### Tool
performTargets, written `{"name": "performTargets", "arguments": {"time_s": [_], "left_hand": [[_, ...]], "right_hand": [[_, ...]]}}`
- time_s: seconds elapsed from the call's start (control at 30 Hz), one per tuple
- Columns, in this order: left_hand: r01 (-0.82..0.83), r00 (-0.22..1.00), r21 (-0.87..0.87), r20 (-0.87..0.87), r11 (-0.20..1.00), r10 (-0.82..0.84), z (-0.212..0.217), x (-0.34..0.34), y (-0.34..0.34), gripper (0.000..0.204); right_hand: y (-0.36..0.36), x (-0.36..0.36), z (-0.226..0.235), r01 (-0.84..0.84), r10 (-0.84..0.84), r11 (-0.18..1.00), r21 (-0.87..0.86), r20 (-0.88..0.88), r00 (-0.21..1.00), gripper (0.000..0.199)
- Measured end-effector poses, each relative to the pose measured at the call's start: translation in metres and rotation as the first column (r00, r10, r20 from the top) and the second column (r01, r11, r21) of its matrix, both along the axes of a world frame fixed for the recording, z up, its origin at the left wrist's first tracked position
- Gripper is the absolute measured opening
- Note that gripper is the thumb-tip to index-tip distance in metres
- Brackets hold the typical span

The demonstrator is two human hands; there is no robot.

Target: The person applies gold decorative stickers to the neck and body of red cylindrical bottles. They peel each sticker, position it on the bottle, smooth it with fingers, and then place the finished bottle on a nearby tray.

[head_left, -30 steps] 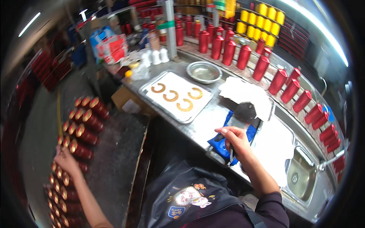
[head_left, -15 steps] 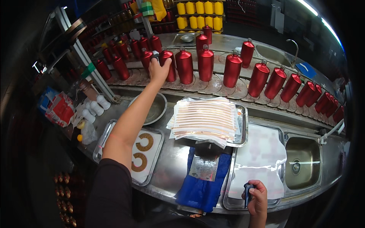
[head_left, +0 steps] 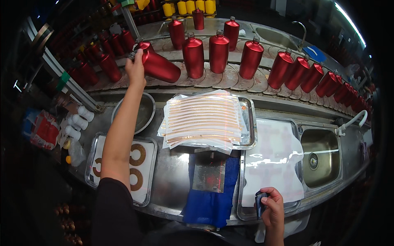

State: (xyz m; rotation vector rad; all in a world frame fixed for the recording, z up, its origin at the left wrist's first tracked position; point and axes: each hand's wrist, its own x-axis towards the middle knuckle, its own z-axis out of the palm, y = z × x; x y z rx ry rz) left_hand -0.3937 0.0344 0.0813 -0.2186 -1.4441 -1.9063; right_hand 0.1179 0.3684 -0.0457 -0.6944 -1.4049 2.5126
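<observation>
The steel counter [head_left: 170,176], scuffed and bowed by the lens, ran to both sides of the blue cloth [head_left: 207,209]. Beyond the cloth lay the conveyor [head_left: 234,83], made of overlapping rounded plates; its far left end sank into shadow. Farthest right of the cloth was the smooth metal sink [head_left: 327,164]. Just right of the cloth, glossy white sheets [head_left: 273,160] hid most of a tray [head_left: 245,212]. Left of the cloth, the forearm covered part of a second tray [head_left: 152,169]. Immediately behind the cloth, a layered stack [head_left: 201,119] bore coppery bands.

The red bottle [head_left: 163,69], smooth and metallic, slanted beyond and left of the cloth; whether its base met the conveyor could not be told. The left hand [head_left: 135,69] was closed about its neck, largely concealing it. The right hand [head_left: 274,206], right of the cloth, gripped a small dark tool [head_left: 260,204] of indistinct kind. Left of the cloth, brown C-shaped rings [head_left: 140,180] were partly obscured.
</observation>
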Motion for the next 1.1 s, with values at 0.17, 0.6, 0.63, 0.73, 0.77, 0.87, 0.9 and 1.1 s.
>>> {"name": "performTargets", "arguments": {"time_s": [0.17, 0.6, 0.63, 0.73, 0.77, 0.87, 0.9, 1.1], "left_hand": [[0.327, 0.757, 0.597, 0.298, 0.733, -0.581, 0.004, 0.147, -0.087, 0.03], [0.266, 0.573, 0.711, 0.426, 0.651, -0.7, 0.005, 0.304, -0.109, 0.04], [0.295, 0.532, 0.691, 0.454, 0.66, -0.714, 0.006, 0.302, -0.103, 0.047], [0.482, 0.45, 0.551, 0.511, 0.681, -0.732, 0.008, 0.314, -0.08, 0.06], [0.516, 0.44, 0.539, 0.5, 0.666, -0.746, 0.009, 0.312, -0.071, 0.054], [0.672, 0.396, 0.371, 0.55, 0.641, -0.735, 0.025, 0.312, -0.055, 0.047], [0.676, 0.475, 0.322, 0.497, 0.663, -0.726, 0.032, 0.318, -0.055, 0.051], [0.528, 0.667, -0.031, 0.634, 0.849, -0.391, 0.05, 0.361, -0.042, 0.076]], "right_hand": [[-0.02, -0.021, 0.041, -0.144, 0.144, 0.989, 0.017, 0.007, 0.99, 0.018], [-0.152, -0.094, 0.147, -0.645, 0.701, 0.635, 0.426, 0.035, 0.713, 0.103], [-0.158, -0.099, 0.147, -0.714, 0.738, 0.654, 0.25, 0.001, 0.675, 0.11], [-0.171, -0.102, 0.141, -0.818, 0.836, 0.532, 0.219, 0.012, 0.548, 0.103], [-0.173, -0.098, 0.138, -0.84, 0.847, 0.506, 0.198, 0.074, 0.527, 0.1], [-0.18, -0.088, 0.127, -0.797, 0.82, 0.511, 0.323, 0.096, 0.564, 0.1], [-0.182, -0.084, 0.124, -0.784, 0.815, 0.531, 0.322, 0.061, 0.577, 0.102], [-0.191, -0.089, 0.12, -0.672, 0.74, 0.59, 0.448, 0.034, 0.672, 0.11]]}}
